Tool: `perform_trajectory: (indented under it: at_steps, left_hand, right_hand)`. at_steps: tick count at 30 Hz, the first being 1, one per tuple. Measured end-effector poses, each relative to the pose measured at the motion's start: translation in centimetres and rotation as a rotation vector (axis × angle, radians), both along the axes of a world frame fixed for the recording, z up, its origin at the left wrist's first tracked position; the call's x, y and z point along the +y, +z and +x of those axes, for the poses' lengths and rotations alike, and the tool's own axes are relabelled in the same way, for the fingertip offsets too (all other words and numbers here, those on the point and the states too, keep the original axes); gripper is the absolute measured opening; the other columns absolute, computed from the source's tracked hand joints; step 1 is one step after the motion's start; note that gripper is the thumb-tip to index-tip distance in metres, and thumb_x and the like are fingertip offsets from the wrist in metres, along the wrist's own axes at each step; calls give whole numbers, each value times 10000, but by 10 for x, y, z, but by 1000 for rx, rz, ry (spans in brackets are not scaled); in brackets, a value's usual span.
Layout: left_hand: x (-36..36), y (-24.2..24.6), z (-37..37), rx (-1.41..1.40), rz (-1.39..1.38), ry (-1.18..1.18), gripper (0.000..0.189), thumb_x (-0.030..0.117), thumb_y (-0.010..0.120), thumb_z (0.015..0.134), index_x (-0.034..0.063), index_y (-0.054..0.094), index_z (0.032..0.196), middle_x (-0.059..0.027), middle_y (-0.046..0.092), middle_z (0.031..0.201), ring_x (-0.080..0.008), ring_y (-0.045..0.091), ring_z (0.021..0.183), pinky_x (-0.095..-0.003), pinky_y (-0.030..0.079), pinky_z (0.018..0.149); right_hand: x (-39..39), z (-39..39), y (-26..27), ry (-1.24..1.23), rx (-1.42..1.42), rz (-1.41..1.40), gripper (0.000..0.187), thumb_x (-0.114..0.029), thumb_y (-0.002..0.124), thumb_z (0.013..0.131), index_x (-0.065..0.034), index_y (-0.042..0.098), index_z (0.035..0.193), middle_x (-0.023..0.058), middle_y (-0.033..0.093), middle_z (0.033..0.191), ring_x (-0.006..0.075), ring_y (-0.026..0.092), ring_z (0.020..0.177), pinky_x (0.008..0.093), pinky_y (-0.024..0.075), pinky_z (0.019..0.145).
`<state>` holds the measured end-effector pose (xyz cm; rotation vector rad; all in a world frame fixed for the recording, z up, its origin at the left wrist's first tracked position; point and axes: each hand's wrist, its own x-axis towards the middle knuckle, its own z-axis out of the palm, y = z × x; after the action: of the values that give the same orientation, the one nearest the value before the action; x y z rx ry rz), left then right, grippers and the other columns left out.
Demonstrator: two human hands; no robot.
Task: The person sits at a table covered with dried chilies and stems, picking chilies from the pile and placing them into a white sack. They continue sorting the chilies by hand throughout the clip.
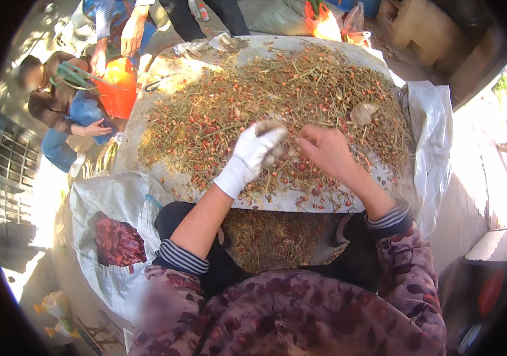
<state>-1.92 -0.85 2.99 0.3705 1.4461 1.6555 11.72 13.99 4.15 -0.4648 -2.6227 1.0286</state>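
Note:
My left hand (260, 144), in a white knit glove with a soiled fingertip area, is held with curled fingers over the near middle of the table. Close by on its right is my bare right hand (327, 149), thumb and forefinger drawn together. Whether either hand holds something small cannot be made out. Beneath both spreads a broad heap of dried chilli stems and caps (315, 89), mixed with red bits and yellow seeds. It lies on a pale-topped table (129, 151). A crumpled tan scrap (363, 114) rests on the heap, right of my right hand.
A white woven sack (84, 200) with dried red chilli pieces (120, 242) stands at left. Gloves (211, 44) and scissors (158, 83) lie on the table. White plastic sheeting (429, 147) hangs at right. Beyond the left edge, a person sits near an orange bag (120, 84) another person touches.

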Motion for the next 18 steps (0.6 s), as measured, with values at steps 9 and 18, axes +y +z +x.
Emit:
perform_trajectory:
  at_steps: [9,18]
  left_hand:
    - [-3,-4,-23,-4,0,218,162,166,697,932,98,630,1063,-7,653,843,-48,554,587,-165,406,427]
    - [-6,0,-22,77,-36,201,177,170,677,942,77,629,1085,-3,651,858,-49,556,596,-174,399,439]
  right_hand:
    - [54,1,-66,249,-98,602,182,-196,663,851,-110,721,1000,82,697,958,268,663,904,415,537,782]
    - [59,-24,-102,221,-36,862,40,-122,667,746,-105,645,775,43,617,829,223,630,889,374,517,755]
